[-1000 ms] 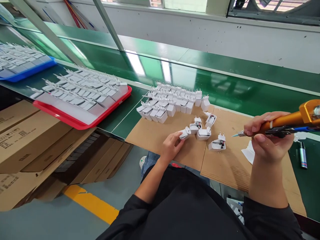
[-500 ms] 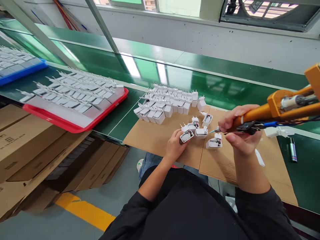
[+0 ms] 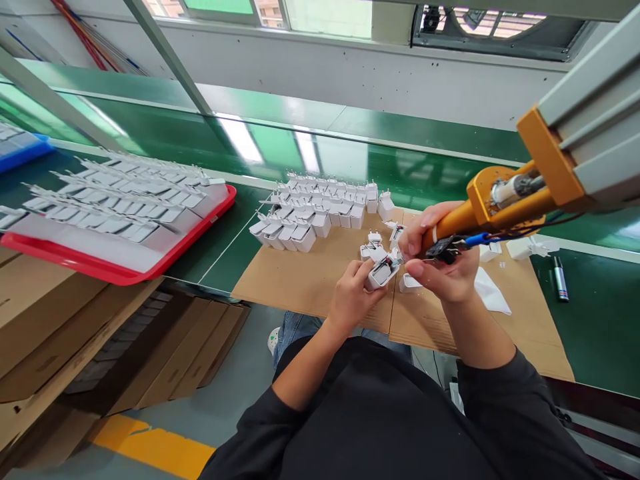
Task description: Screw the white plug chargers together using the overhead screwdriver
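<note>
My left hand (image 3: 350,297) grips a white plug charger case (image 3: 383,274) whose top is open, with wires and parts showing inside. Wrapped in my right hand (image 3: 450,267) is an orange glue dispensing gun (image 3: 456,223), its tip close to the held case's right end; whether they touch I cannot tell. Just behind are more open charger cases (image 3: 371,251), partly hidden by the held one. Another open case (image 3: 410,284) stands below my right hand. Farther back, rows of white plug chargers (image 3: 320,207) stand close together on brown cardboard (image 3: 295,277).
On the left a red tray (image 3: 150,272) carries many chargers, with a blue tray (image 3: 30,157) beyond it. To the right lie a white sheet (image 3: 491,293), a loose charger (image 3: 525,249) and a marker-like tube (image 3: 561,280). Cardboard boxes (image 3: 65,300) stand at lower left.
The gun in my right hand has moved left to the case in my left hand. That case is now tilted toward its tip. The whole view has shifted somewhat.
</note>
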`<state>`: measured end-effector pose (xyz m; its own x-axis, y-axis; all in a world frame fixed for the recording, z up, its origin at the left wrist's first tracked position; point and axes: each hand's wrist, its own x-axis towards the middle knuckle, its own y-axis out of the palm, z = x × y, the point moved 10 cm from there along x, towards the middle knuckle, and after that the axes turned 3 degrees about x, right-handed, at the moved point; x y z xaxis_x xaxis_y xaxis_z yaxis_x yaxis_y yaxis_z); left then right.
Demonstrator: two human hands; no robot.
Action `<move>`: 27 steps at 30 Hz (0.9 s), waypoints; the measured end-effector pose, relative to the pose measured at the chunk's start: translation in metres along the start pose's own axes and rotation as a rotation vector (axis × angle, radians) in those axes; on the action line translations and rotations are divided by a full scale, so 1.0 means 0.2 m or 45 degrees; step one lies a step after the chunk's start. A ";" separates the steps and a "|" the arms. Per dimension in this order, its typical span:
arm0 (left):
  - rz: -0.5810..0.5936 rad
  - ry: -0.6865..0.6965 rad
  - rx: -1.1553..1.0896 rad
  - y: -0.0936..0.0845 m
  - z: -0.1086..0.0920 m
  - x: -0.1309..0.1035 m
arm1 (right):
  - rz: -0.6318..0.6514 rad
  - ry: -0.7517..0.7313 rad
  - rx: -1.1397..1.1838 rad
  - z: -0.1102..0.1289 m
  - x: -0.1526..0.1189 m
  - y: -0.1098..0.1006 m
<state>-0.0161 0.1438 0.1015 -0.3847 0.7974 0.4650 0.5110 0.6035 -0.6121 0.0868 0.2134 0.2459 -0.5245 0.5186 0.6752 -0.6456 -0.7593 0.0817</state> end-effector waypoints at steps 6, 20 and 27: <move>0.022 -0.003 0.046 0.00 -0.01 0.00 | 0.019 -0.018 -0.031 0.00 0.00 -0.01; 0.033 0.005 0.090 0.00 -0.04 0.00 | 0.062 -0.075 0.028 0.02 -0.01 0.02; 0.189 -0.225 0.035 0.09 0.18 -0.03 | 0.106 -0.147 0.118 0.07 -0.01 0.02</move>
<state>-0.0332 0.1501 0.0648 -0.4367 0.8639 0.2508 0.5517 0.4775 -0.6839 0.0918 0.2041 0.2552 -0.5034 0.4076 0.7619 -0.5458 -0.8336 0.0853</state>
